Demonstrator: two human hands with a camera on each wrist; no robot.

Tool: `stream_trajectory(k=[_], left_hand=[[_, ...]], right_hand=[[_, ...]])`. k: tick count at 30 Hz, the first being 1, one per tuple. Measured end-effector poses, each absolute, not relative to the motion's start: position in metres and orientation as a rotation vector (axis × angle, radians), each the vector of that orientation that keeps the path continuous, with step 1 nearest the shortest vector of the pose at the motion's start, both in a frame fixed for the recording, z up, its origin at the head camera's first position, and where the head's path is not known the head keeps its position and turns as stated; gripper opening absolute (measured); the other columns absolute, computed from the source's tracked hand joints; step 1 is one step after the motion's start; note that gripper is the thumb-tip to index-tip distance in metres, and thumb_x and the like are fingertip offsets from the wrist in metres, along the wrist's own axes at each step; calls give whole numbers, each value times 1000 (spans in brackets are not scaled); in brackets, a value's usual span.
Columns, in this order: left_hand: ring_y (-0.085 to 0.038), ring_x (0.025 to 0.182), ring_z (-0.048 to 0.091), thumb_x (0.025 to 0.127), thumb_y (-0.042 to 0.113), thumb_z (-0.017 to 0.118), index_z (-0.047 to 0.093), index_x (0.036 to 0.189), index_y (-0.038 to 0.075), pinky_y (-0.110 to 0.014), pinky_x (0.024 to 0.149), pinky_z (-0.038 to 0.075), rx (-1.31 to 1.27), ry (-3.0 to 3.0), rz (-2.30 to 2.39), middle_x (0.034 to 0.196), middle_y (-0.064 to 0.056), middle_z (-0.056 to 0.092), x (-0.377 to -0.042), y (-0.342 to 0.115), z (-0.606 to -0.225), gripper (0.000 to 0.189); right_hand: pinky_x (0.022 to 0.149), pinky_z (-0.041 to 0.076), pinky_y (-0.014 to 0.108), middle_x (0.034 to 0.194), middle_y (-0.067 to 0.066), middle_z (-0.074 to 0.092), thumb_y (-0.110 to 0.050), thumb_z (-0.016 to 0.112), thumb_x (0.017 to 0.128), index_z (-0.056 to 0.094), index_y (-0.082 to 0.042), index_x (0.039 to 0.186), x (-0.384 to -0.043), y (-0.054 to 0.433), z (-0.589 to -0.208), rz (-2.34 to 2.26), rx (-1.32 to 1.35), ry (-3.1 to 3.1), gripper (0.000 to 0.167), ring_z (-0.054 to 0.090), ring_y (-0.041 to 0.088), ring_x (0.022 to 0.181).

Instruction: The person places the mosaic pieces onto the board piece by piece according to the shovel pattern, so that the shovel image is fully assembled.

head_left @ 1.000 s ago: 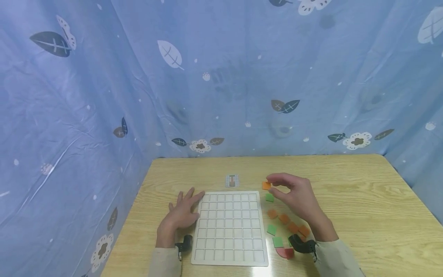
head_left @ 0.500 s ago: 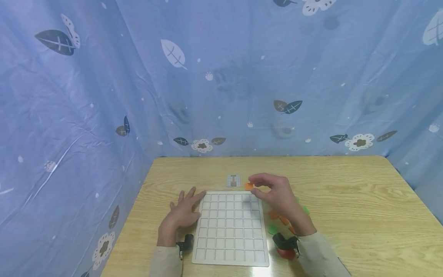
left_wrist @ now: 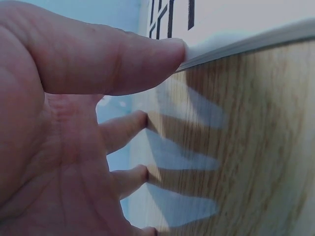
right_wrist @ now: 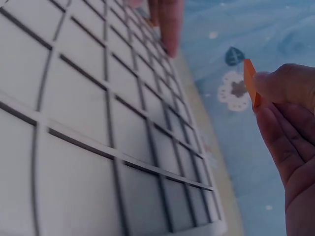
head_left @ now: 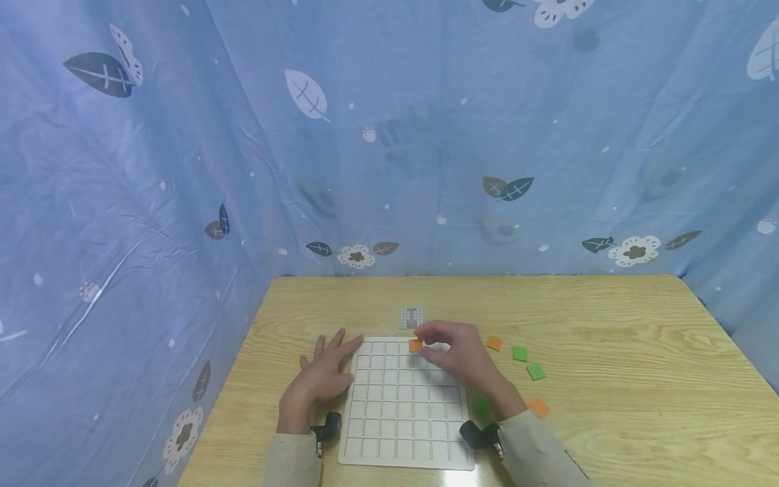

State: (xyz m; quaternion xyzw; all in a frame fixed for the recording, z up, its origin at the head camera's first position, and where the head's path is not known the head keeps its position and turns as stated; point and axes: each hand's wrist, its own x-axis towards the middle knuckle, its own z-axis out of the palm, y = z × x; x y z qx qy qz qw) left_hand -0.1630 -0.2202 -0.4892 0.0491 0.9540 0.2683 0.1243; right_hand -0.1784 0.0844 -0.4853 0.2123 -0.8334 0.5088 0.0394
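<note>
A white gridded board [head_left: 404, 409] lies flat on the wooden table, its square cells bare. My right hand [head_left: 459, 352] pinches an orange square tile [head_left: 416, 345] between thumb and fingers, over the board's far row. In the right wrist view the orange tile [right_wrist: 251, 84] stands on edge in the pinch, apart from the grid. My left hand [head_left: 325, 375] rests with fingers spread at the board's left side. In the left wrist view its thumb [left_wrist: 147, 61] touches the board's edge, and the other fingertips rest on the table.
Behind the board lies a small printed pattern card [head_left: 411, 318]. Right of the board are loose tiles, among them an orange tile [head_left: 495, 343] and a green tile [head_left: 536, 371]; my right forearm hides others. A blue patterned curtain [head_left: 389, 169] hangs behind the table [head_left: 639, 372].
My right hand has carried the orange tile leftward from the board's right side to above its far row, uncovering tiles on the right. The left hand stays in place.
</note>
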Motion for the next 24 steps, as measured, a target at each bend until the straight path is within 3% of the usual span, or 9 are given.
stream_trajectory(k=[11,24], left_hand=[[-59,166,8,86,4,66,54,163,23,-93,120,1,140,2786,794,180,-20,27,-162,-219,-489,81],[-60,166,7,85,3,66,54,164,24,-93,120,0,144,2782,806,181,-20,27,-163,-219,-488,82]], right_hand=[[96,66,33,116,1,84,-5,86,90,83,-9,117,-182,69,-515,1561,694,-2609,27,81,19,106],[97,66,36,116,1,84,-3,84,89,83,-10,117,-184,61,-519,1383,751,-2664,29,80,17,107]])
